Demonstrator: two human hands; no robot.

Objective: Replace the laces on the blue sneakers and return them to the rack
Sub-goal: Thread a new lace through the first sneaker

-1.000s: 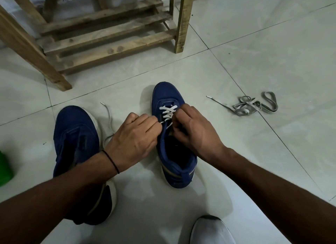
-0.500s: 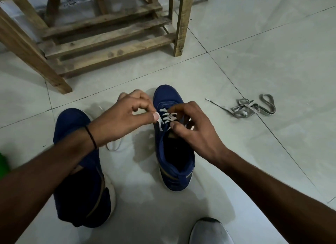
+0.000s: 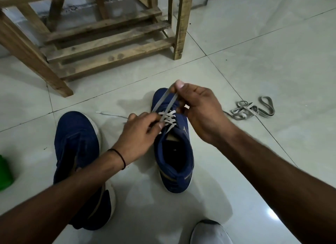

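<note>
Only the head view to go on, so we're looking straight down at the tiled floor [image 3: 272, 53]. The blue sneaker [image 3: 174, 158] stands upright on the tiles in the middle. Its toe points away from us towards the wooden rack [image 3: 109, 44] and its heel is nearest us. We count a few crossed rows of white lace [image 3: 168, 117] at the toe end of the opening, with the tongue and the dark inside showing behind them.

The right hand [image 3: 198, 109] is lifted above the toe of that shoe. Its thumb and forefinger are pinched tight on the white lace and the other fingers are curled in underneath. Two flat strands run taut from that pinch down to the eyelets. The left hand [image 3: 140, 133] sits low against the left side of the lacing with its fingers curled. As far as we can make out, its thumb and fingertips are closed on the lace right where it leaves the shoe. There's a black band [image 3: 121, 156] round that wrist. One loose lace tip [image 3: 101, 113] lies on the tile just left of the left hand.

The second blue sneaker [image 3: 78, 144] lies further left, partly under the left forearm. A tangled grey lace [image 3: 252, 110] lies in a heap on the floor to the right, well apart from the shoe. A green thing [image 3: 5, 173] pokes in at the left edge, and we can't tell what it is. A pale shoe toe [image 3: 209, 233] shows at the bottom edge
</note>
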